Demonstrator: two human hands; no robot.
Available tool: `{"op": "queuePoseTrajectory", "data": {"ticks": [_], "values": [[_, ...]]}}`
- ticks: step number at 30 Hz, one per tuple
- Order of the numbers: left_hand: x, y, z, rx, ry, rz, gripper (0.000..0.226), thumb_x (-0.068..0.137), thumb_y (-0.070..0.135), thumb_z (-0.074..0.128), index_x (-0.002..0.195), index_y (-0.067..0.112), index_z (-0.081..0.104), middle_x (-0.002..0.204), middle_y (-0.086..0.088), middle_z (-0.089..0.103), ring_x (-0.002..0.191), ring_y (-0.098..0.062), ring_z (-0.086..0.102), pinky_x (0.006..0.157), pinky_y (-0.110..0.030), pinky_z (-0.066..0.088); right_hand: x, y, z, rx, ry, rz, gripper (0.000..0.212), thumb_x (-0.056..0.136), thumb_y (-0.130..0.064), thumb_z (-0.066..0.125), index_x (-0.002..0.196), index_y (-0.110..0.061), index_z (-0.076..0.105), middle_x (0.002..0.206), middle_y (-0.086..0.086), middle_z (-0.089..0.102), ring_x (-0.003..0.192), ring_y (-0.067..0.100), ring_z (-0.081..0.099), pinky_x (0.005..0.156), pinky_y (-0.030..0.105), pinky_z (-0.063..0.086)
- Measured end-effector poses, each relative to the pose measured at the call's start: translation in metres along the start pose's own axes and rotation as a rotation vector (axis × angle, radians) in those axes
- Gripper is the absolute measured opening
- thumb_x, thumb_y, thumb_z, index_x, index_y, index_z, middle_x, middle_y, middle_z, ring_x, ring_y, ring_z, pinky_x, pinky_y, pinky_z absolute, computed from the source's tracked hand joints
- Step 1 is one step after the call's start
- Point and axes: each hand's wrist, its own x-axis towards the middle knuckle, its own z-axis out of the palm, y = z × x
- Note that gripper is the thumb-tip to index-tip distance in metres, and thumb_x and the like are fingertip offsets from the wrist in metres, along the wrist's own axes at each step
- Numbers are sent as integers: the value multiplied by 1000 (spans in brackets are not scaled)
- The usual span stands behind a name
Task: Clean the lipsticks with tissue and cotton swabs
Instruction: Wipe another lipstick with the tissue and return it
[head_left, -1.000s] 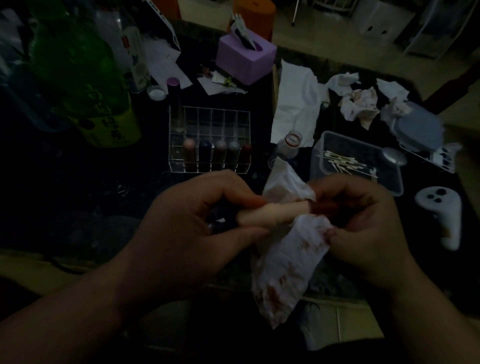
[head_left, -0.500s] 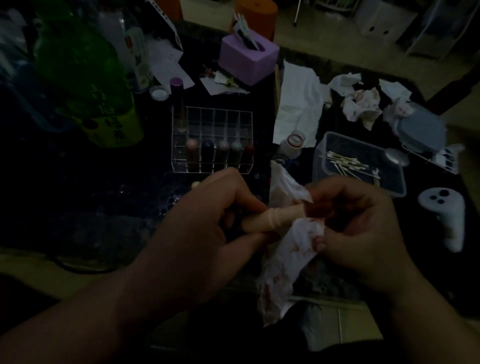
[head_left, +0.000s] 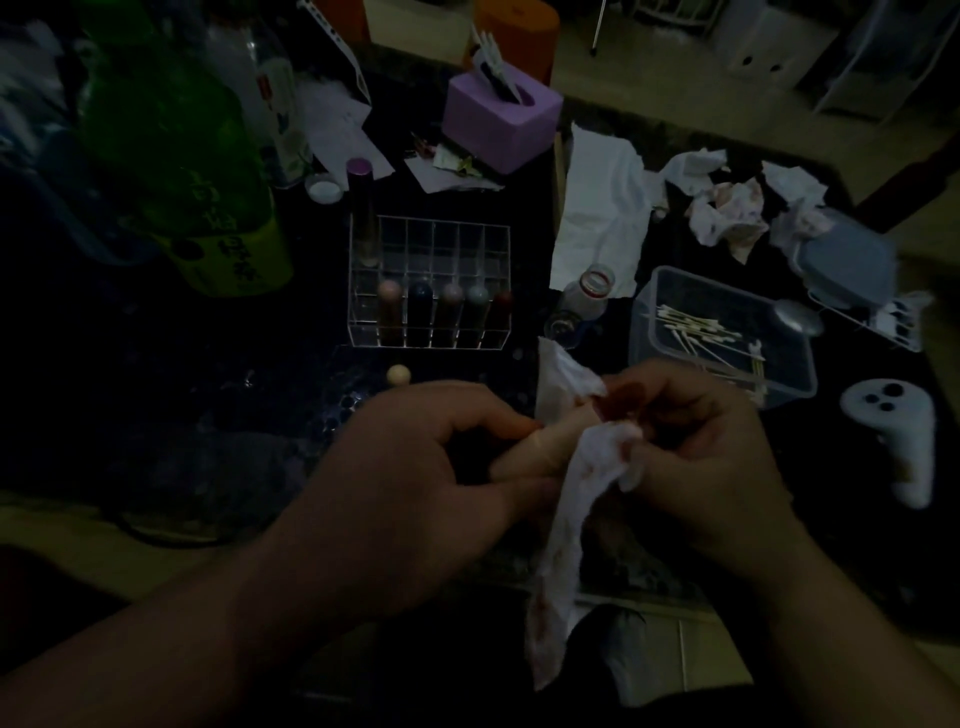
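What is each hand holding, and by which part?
Left hand grips the lipstick by one end; right hand pinches the stained tissue around the other end.

Two hands: left hand (head_left: 395, 483), right hand (head_left: 696, 467). One held lipstick (head_left: 540, 447), one stained tissue (head_left: 576, 499). One clear organizer (head_left: 431, 228): five front-row lipsticks (head_left: 451, 306), one tall tube (head_left: 363, 213). One loose cream cap (head_left: 398, 374). One purple tissue box (head_left: 498, 114), one flat tissue (head_left: 597, 208), three crumpled tissues (head_left: 727, 218). One swab box (head_left: 675, 291); cotton swabs (head_left: 691, 327) too many to count. One small bottle (head_left: 587, 296), one white controller (head_left: 898, 431), one green bottle (head_left: 171, 145).
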Motion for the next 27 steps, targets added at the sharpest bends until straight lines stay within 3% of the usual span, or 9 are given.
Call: {"op": "queuePoseTrajectory", "data": {"ticks": [3,5,7,10,12,16,19,24,27], "values": [[1,4,2,-137,-12,-178,22,73,42,81,90,30,79,82,15,76,76,-4,72,70,-35,61,1,6,4,317,18,267,31,60,-34,87,82,-16,75,76,10,71,65,17,68,60,26,57],[4,4,2,-133,21,-258,22,69,41,82,88,30,79,80,16,75,74,-1,71,68,-31,60,2,5,6,660,-66,431,45,79,-36,78,109,-3,71,104,20,69,96,28,69,86,35,56],[6,3,1,-134,52,-314,23,66,41,84,85,30,78,78,15,75,70,-2,70,64,-27,60,-1,3,11,700,-131,406,46,93,-36,64,126,-4,64,124,18,66,116,27,63,99,36,50],[7,2,3,-118,50,-347,23,65,41,83,83,29,78,76,14,75,69,-3,71,61,-23,58,-6,4,14,410,-53,426,37,74,-17,83,110,-13,76,109,14,74,100,25,72,78,30,58],[8,1,5,-169,15,-384,23,66,36,85,85,27,78,78,11,76,72,-5,72,64,-27,60,-8,4,16,293,68,454,32,75,-7,73,107,-11,76,106,16,74,99,31,72,78,34,60],[11,-2,7,-521,-81,-504,36,57,25,84,91,13,76,86,-7,78,79,-21,76,70,-33,61,-6,-2,9,523,91,631,34,87,-4,56,118,0,68,115,27,68,102,37,69,81,40,60],[12,-3,6,-723,-93,-516,25,62,20,78,86,10,76,90,-16,77,74,-22,74,65,-27,58,-3,-6,1,636,56,664,38,83,2,56,119,0,68,120,26,67,105,39,68,88,46,57],[15,-9,6,-797,-103,-487,23,66,22,74,86,11,79,87,-12,76,75,-19,71,66,-26,57,0,-11,-6,578,105,705,34,80,-7,51,104,0,74,106,23,72,86,35,73,78,44,59],[17,-10,6,-667,-87,-485,26,65,26,75,89,15,78,92,-4,78,81,-14,72,71,-25,55,2,-8,-15,494,140,735,35,82,-5,54,112,0,72,111,24,71,94,37,72,81,45,58]]}}
